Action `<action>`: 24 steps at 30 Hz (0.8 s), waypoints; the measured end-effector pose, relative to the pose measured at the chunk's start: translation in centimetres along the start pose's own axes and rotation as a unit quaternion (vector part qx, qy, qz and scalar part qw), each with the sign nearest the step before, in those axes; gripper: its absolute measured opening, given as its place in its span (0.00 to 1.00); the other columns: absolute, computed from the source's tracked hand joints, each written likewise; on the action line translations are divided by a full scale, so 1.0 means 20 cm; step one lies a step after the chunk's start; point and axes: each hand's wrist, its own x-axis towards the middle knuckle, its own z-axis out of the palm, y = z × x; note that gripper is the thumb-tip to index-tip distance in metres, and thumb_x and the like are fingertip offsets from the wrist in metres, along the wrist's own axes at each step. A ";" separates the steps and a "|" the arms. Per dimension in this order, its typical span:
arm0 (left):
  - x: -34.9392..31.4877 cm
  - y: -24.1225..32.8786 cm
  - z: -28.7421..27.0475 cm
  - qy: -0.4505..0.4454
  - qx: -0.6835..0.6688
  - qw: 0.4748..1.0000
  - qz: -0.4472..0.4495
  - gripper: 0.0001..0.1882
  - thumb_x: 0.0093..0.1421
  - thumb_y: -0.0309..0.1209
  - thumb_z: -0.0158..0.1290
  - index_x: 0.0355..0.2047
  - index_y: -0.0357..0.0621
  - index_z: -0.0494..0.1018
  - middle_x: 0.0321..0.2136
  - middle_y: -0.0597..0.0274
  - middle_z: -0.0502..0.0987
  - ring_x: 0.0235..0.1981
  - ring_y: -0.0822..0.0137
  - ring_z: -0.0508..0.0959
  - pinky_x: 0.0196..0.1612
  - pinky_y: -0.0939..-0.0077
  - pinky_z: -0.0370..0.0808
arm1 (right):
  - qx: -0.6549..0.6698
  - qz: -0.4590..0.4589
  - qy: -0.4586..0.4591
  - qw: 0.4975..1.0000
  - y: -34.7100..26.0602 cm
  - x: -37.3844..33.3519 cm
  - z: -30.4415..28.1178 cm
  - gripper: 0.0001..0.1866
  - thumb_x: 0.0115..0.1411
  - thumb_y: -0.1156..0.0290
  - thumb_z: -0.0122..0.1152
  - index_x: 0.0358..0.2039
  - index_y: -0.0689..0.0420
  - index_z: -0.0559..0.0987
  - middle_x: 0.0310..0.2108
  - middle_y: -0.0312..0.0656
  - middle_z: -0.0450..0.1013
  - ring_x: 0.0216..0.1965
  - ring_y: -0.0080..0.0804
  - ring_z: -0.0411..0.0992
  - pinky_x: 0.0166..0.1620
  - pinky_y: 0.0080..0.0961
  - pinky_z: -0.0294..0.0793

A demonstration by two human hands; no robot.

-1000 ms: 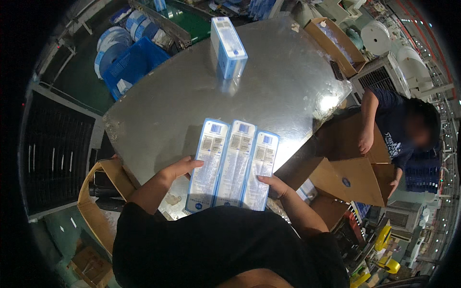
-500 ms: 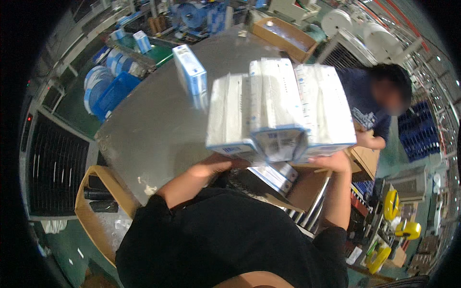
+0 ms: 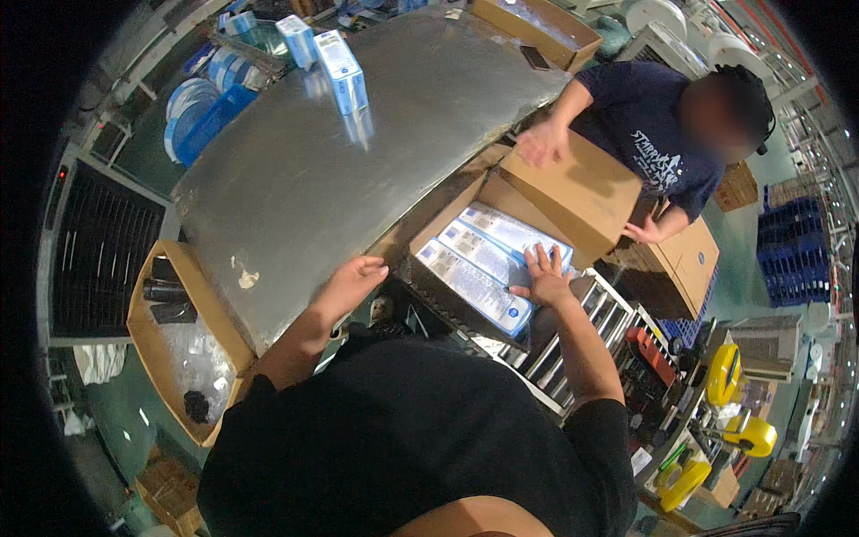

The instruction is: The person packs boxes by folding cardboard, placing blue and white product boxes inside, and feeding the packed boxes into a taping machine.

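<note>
An open brown carton [image 3: 431, 302] stands against the table's right edge, in front of me. Three white-and-blue boxes [image 3: 472, 265] lie side by side in it. My right hand [image 3: 546, 281] rests on them at their right part, fingers spread. At the carton's left side, my left hand [image 3: 354, 279] has its fingers drawn together at the corner of a carton flap [image 3: 390, 251]. Another person's hand [image 3: 542, 143] hovers over the raised far flap [image 3: 577, 188], and that person's other hand [image 3: 642, 231] is beside the same flap.
Two white-and-blue boxes [image 3: 341, 73] stand on the grey metal table [image 3: 295, 188], toward its far left. A roller conveyor [image 3: 573, 345] runs at the right, near yellow tape dispensers [image 3: 723, 374]. An open box of clear plastic [image 3: 234, 345] is at my left.
The three boxes held between my hands have gone down into the carton. My right hand now lies on them; my left hand has moved left, off them. The other person has leaned in.
</note>
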 end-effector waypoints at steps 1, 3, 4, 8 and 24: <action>-0.03 -0.03 -0.01 -0.010 0.007 1.000 0.007 0.21 0.62 0.37 0.56 0.52 0.39 0.71 0.42 0.60 0.77 0.42 0.73 0.74 0.48 0.76 0.71 | 0.009 0.000 0.005 1.000 -0.01 0.04 0.02 0.58 0.43 0.25 0.56 0.69 0.40 0.49 0.72 0.39 0.31 0.70 0.53 0.22 0.58 0.78 0.40; -0.07 -0.10 -0.07 0.019 0.026 0.999 -0.002 0.20 0.61 0.35 0.57 0.51 0.39 0.71 0.40 0.61 0.78 0.40 0.73 0.75 0.46 0.77 0.72 | 0.017 -0.002 0.003 1.000 -0.05 0.07 0.00 0.57 0.42 0.30 0.63 0.68 0.41 0.52 0.71 0.42 0.35 0.70 0.56 0.27 0.61 0.72 0.42; -0.10 -0.14 -0.11 0.033 0.033 0.999 -0.004 0.20 0.61 0.34 0.57 0.51 0.39 0.71 0.40 0.61 0.78 0.39 0.73 0.75 0.45 0.77 0.72 | 0.095 0.000 0.097 0.991 -0.02 0.07 0.01 0.57 0.41 0.32 0.65 0.68 0.41 0.53 0.71 0.45 0.36 0.70 0.57 0.30 0.62 0.69 0.44; -0.36 -0.37 -0.48 0.231 0.005 0.972 0.050 0.18 0.60 0.34 0.57 0.47 0.37 0.73 0.39 0.58 0.79 0.41 0.74 0.76 0.44 0.78 0.73 | 0.348 0.129 0.243 0.896 0.06 -0.11 0.17 0.64 0.33 0.48 0.80 0.68 0.49 0.52 0.67 0.61 0.43 0.68 0.59 0.44 0.66 0.46 0.50; -1.03 -2.15 -1.47 0.248 0.190 0.848 -0.428 0.38 0.52 0.54 0.58 0.56 0.42 0.68 0.51 0.44 0.73 0.50 0.52 0.74 0.52 0.56 0.70 | -0.008 0.102 0.244 0.964 -0.52 -0.17 0.21 0.47 0.42 0.61 0.74 0.62 0.58 0.61 0.65 0.52 0.52 0.67 0.49 0.50 0.65 0.44 0.52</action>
